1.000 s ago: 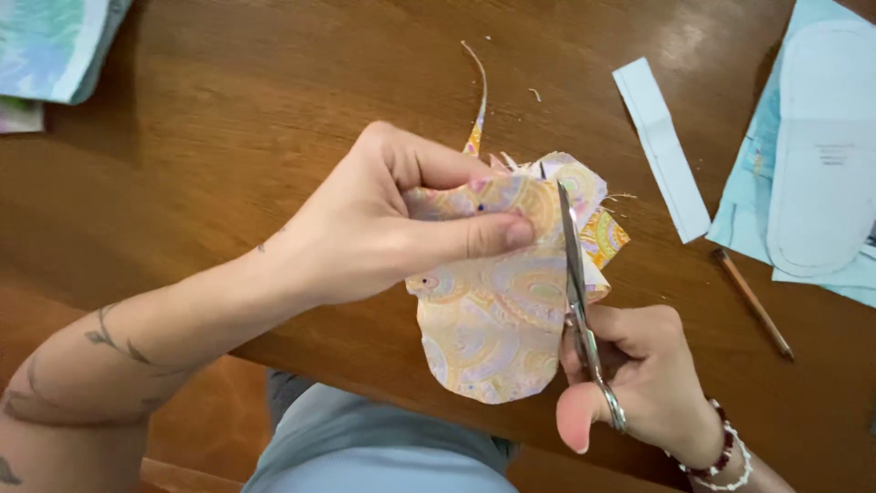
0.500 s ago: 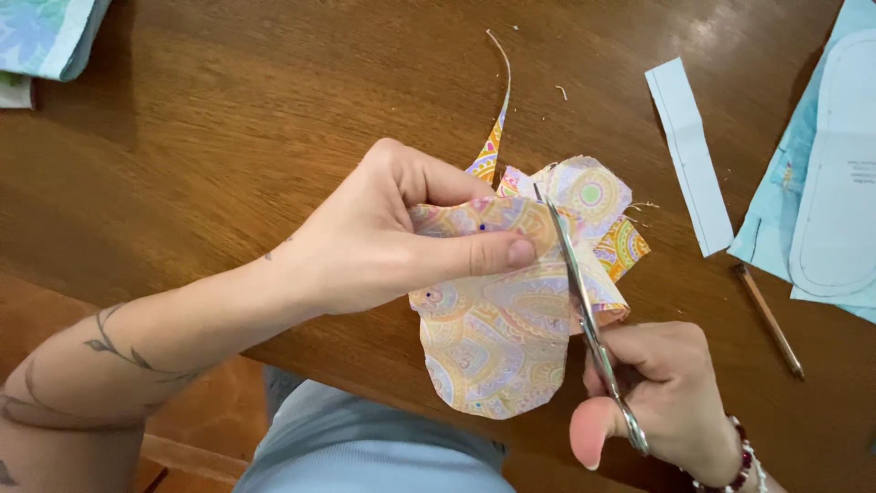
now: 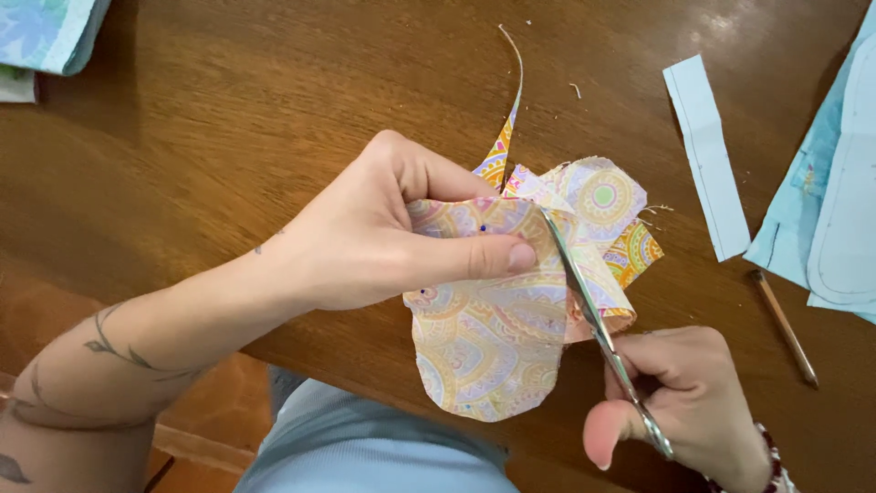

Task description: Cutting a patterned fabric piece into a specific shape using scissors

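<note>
My left hand [image 3: 383,233] pinches a piece of pastel paisley fabric [image 3: 488,342] between thumb and fingers, holding it just above the front edge of the wooden table [image 3: 274,110]. My right hand [image 3: 684,402] grips silver scissors [image 3: 598,324], whose blades cut into the fabric's right edge near my left thumb tip. A brighter patterned offcut [image 3: 607,205] curls away to the right of the blades. A thin trimmed strip [image 3: 513,96] stands up behind the fabric. Small pin heads dot the fabric.
A pale blue paper strip [image 3: 707,155] lies on the table at right. Beside it are a light blue fabric with a white pattern piece [image 3: 835,192] and a pencil [image 3: 785,324]. Folded blue fabric [image 3: 46,32] sits at the top left corner.
The scissors have advanced a little along the fabric's edge, and the offcut has peeled further to the right. My left hand keeps the same grip.
</note>
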